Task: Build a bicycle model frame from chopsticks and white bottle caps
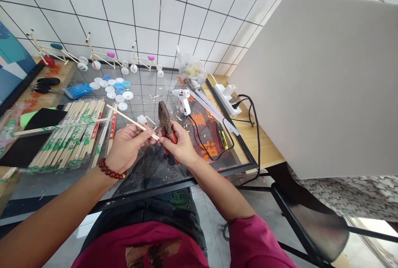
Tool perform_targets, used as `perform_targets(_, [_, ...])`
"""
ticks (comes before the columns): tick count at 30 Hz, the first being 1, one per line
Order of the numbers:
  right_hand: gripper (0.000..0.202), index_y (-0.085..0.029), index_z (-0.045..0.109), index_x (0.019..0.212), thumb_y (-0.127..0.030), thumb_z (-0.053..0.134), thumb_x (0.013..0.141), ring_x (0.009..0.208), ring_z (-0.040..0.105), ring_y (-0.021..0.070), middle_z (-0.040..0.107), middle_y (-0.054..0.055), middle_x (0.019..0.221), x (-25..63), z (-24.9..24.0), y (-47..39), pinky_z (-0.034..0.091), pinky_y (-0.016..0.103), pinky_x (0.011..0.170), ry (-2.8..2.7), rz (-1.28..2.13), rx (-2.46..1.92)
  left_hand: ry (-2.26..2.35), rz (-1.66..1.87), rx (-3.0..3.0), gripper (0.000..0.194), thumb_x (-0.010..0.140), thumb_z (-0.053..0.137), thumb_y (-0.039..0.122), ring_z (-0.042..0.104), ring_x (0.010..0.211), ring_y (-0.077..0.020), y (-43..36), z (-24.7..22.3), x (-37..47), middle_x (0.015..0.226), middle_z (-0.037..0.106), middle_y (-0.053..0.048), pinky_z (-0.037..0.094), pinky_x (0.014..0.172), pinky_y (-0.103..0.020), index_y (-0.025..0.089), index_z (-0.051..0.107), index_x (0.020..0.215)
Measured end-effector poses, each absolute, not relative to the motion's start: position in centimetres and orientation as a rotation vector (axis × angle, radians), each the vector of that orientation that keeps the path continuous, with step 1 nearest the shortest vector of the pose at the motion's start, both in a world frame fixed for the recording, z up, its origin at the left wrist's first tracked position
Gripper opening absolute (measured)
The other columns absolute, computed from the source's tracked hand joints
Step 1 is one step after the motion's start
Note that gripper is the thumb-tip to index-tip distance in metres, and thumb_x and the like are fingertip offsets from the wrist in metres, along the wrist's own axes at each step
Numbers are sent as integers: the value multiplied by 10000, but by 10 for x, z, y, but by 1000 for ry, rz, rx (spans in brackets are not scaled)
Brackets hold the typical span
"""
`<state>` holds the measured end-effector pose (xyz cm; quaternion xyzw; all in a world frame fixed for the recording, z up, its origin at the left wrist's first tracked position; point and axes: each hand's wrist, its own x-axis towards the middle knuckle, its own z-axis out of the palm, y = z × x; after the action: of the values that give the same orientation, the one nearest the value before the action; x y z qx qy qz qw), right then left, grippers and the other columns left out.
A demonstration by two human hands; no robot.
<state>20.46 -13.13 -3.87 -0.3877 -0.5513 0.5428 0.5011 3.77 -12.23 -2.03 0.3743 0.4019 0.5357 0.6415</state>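
The person's left hand [127,146] is closed on a thin wooden stick [130,121], pinching it near its lower end; the stick slants up and away to the left, over the counter [149,83]. The right hand [181,143] grips a pair of pliers [165,119] with red handles, their worn metal head pointing away from the person, and its thumb and fingertips meet the near end of the stick beside the left fingertips. Whether the stick is one piece or two at that end cannot be told. A bracelet of dark red beads [109,170] is worn on the left wrist. To the left on the counter lies a batch of wrapped chopsticks [70,139], with black sheets [40,133] partly over them. Beyond are a blue packet [78,90] and a group of white and blue bottle caps [120,90]. Three small stick-built bicycles [104,57] stand in a row along the wall. Right of the pliers are a white glue gun [184,100], clear glue sticks [214,110], a green and yellow cutter [222,137] and a white power strip [228,99]. Small scraps are scattered around the pliers.
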Motion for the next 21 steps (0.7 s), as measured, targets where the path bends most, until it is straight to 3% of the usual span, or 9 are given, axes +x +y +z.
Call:
perform_targets(5, [258, -252, 561, 959, -295, 753, 792, 721, 618, 149, 651, -22, 868, 204, -41, -130, 567, 305, 723, -1345, 1286, -919, 894, 1234, 813, 442, 535, 1053, 440, 670, 623, -123, -119, -21, 35, 704, 729, -28, 596, 625, -235, 157, 765, 715])
perform_targets(11, [275, -234, 594, 1006, -242, 757, 785, 729, 727, 159, 763, -2, 882, 203, -47, -122, 638, 290, 697, -1086, 1630, -767, 878, 1276, 760, 431, 531, 1060, 404, 679, 700, -111, -110, -20, 24, 749, 719, -4, 600, 664, -207, 163, 752, 713])
perform_targets(16, [236, -174, 643, 1045, -190, 683, 813, 866, 797, 218, 835, 115, 997, 221, -42, -113, 664, 275, 678, -789, 1912, -727, 893, 1229, 698, 411, 569, 1049, 374, 762, 807, -175, -111, -20, 21, 794, 732, -3, 647, 739, -273, 169, 750, 762])
perform_targets(21, [299, -114, 709, 1093, -219, 643, 821, 693, 741, 169, 832, 117, 917, 234, -43, -110, 640, 234, 620, -606, 2126, -781, 934, 1244, 682, 302, 678, 992, 303, 764, 778, -175, -111, -19, 21, 878, 741, -12, 675, 790, -353, 157, 772, 824])
